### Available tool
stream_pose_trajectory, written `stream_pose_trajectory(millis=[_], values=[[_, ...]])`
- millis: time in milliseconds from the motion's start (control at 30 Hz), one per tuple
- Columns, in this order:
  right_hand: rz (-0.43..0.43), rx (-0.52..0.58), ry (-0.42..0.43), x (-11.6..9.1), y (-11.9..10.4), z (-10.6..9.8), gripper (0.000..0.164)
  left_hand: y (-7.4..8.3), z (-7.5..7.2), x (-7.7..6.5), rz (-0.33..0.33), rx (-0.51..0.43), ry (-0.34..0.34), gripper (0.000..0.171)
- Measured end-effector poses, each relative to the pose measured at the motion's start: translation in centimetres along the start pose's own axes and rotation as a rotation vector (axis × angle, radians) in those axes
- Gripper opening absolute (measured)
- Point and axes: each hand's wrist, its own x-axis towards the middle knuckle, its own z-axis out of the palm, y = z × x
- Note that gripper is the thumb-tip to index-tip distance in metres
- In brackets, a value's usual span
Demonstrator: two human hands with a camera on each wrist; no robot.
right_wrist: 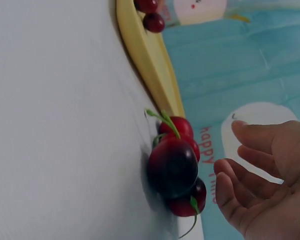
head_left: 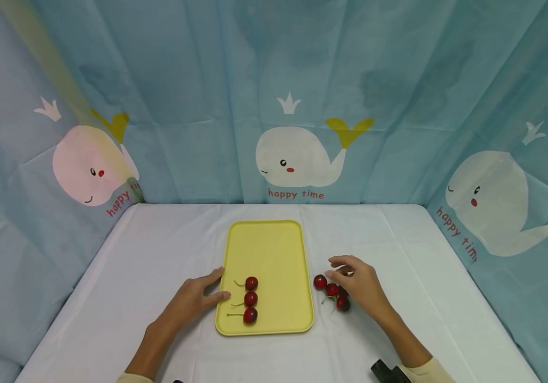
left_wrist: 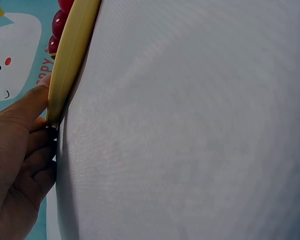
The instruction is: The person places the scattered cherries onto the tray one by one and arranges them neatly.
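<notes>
A yellow tray [head_left: 269,250] lies on the white table, with three dark red cherries [head_left: 250,299] in a column on its left half, stems pointing left. My left hand [head_left: 192,300] grips the tray's left edge; in the left wrist view the thumb lies over the rim and the other fingers [left_wrist: 40,155] are curled below it. Right of the tray sits a cluster of several cherries [head_left: 332,289] with green stems. Just above and beside that cluster hovers my right hand [head_left: 360,284], fingers loosely bent. The right wrist view shows a gap between this hand and the cherries [right_wrist: 172,167].
A white cloth [head_left: 398,239] covers the table. Blue curtains printed with whales [head_left: 298,157] hang behind it and on both sides. A black object [head_left: 389,371] is at the right wrist near the lower edge of the head view.
</notes>
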Motion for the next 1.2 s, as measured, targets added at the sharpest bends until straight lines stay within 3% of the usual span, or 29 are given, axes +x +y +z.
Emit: stream_pose_trajectory(millis=[833,1200], values=[[0.138,-0.157,-0.063,0.9,2.9,-0.8,0.032,-0.2,0.1,0.1,-0.006,0.014,-0.008,0.083],[0.132,-0.138,0.001,1.2,2.8,-1.6,0.034,-0.2,0.1,0.1,-0.001,0.018,0.0,0.081]])
